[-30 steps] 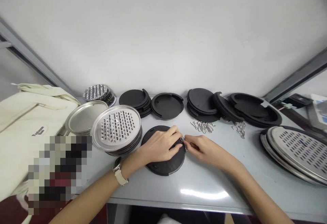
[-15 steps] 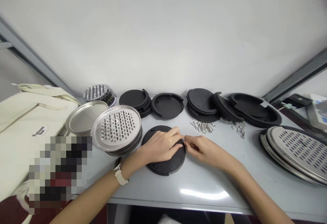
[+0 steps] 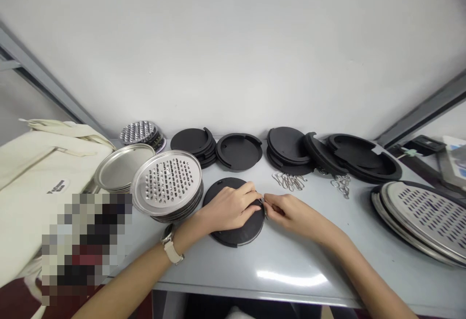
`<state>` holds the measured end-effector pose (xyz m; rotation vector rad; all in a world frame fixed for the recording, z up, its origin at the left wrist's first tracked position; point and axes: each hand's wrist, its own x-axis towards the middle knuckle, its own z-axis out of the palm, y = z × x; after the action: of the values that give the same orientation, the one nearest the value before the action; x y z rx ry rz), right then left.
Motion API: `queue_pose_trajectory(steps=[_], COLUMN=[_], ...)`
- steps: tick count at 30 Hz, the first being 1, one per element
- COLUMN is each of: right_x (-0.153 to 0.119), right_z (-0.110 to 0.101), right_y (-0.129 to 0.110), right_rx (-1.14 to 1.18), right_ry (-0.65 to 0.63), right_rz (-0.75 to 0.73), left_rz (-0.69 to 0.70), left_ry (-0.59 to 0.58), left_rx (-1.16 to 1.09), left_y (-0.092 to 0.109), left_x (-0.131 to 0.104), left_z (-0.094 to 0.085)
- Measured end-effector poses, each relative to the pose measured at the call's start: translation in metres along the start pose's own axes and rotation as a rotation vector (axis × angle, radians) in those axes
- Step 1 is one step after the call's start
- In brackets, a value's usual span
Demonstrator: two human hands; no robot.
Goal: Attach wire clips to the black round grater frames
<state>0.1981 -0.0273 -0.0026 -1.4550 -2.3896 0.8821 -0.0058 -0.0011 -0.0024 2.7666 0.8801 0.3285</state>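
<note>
A black round plastic disc (image 3: 233, 236) lies on the table in front of me. My left hand (image 3: 231, 207) reaches over it, with bent fingers gripping it near its right edge and covering much of its top. At that edge my right hand (image 3: 286, 209) is closed, thumb and forefinger pinching a small metal wire clip (image 3: 261, 200). The clip is mostly hidden between the fingertips of both hands. I cannot tell whether it passes through the disc. Behind my right hand lies a pile of similar wire clips (image 3: 289, 181).
Perforated metal grater discs (image 3: 167, 183) are stacked at left, beside plain metal discs (image 3: 124, 166). More black discs (image 3: 238, 151) line the wall. Metal rings with clips (image 3: 341, 183) lie at right, near larger grater plates (image 3: 429, 217). A cream bag (image 3: 43, 163) fills the left side.
The black disc has turned slightly under my left hand. My fingertips have shifted a little around the clip; both hands stay at the disc's right edge.
</note>
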Motion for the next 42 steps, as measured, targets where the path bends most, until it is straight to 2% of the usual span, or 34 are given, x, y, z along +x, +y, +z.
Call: queue_pose_trajectory(steps=[17, 25, 42], right_x=[-0.0009, 0.0003, 0.0003], right_z=[-0.0020, 0.0013, 0.0033], right_y=[0.0002, 0.0031, 0.0043], right_rx=[0.007, -0.028, -0.034], right_ry=[-0.013, 0.025, 0.031], right_rz=[0.011, -0.020, -0.012], left_rz=[-0.014, -0.064, 0.008], left_ry=[0.015, 0.012, -0.029], left_rx=[0.004, -0.020, 0.032], left_y=[0.0009, 0.0027, 0.0031], left_x=[-0.0007, 0.0009, 0.0011], left_z=[0.0028, 0.0011, -0.0018])
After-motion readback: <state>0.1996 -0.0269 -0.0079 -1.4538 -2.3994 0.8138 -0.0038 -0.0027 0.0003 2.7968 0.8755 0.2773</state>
